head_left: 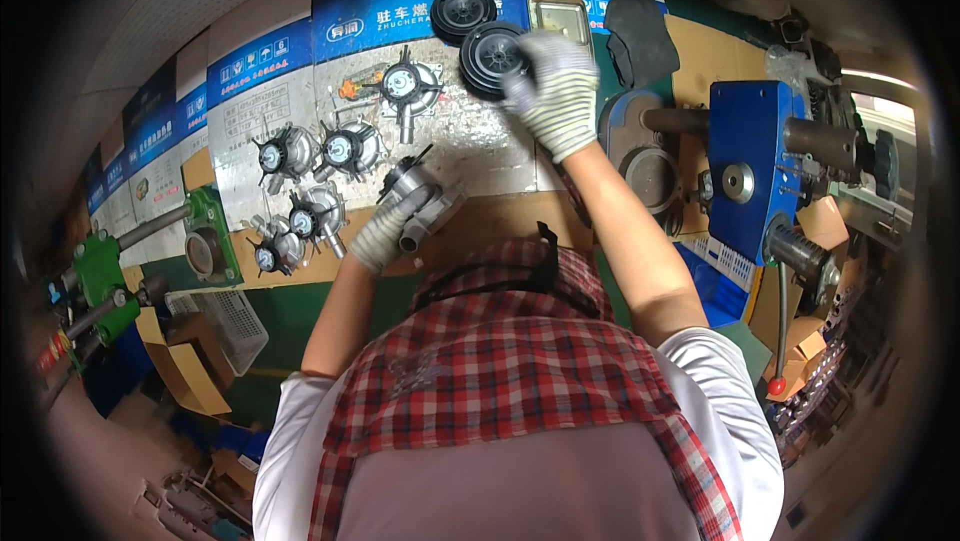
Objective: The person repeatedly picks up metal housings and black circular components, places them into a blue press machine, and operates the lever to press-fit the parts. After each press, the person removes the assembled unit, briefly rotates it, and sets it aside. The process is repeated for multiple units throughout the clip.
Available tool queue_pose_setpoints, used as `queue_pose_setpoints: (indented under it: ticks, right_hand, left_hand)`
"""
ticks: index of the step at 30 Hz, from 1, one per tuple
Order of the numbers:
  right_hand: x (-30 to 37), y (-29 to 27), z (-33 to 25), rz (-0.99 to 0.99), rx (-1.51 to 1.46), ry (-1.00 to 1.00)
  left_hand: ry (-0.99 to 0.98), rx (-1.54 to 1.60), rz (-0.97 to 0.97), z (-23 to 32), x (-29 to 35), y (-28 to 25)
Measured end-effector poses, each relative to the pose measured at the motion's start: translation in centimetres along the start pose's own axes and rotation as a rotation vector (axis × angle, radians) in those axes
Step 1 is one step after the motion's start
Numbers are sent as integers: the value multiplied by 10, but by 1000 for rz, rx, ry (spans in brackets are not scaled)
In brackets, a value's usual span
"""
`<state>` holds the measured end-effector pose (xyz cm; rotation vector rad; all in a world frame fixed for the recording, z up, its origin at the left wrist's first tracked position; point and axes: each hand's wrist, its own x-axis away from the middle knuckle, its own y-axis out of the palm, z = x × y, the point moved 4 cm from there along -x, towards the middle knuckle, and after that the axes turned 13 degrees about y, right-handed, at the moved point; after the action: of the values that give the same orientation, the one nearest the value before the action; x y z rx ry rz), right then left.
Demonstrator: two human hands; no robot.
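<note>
My left hand (378, 241), in a striped work glove, grips a silvery metal motor housing (432, 211) with a black spoked part, close to the bench's near edge. My right hand (562, 96), gloved alike, has its fingers and thumb curled round the right rim of a black fan wheel (495, 55); the fingertips are partly blurred. Behind that wheel lies another black fan wheel (463, 9). Several similar metal housings with black spokes stand left of my left hand, among them one housing (350, 148) and, farther back, another housing (406, 84).
Printed cardboard (470, 156) covers the bench. An orange-handled tool (360, 84) lies by the far housing. A blue press (740, 176) with a red-knobbed lever stands right, a green press (105, 281) left. At the back are a rectangular tray (560, 13) and a dark cloth (640, 36).
</note>
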<state>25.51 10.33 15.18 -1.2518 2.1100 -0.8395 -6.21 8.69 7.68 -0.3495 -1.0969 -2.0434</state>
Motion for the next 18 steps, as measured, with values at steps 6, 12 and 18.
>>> queue_pose_setpoints:
  ticks: [6, 12, 18]
  right_hand:
    - [13, 40, -13, 131, 643, -354]
    - [57, -67, -50, 303, -341, 25]
    - [151, -114, -56, -132, -1107, 428]
  left_hand:
    - [212, -1100, -12, 24, -29, 33]
    - [796, -1395, 242, 28, -18, 86]
    - [1093, -1839, 128, 21, 7, 158]
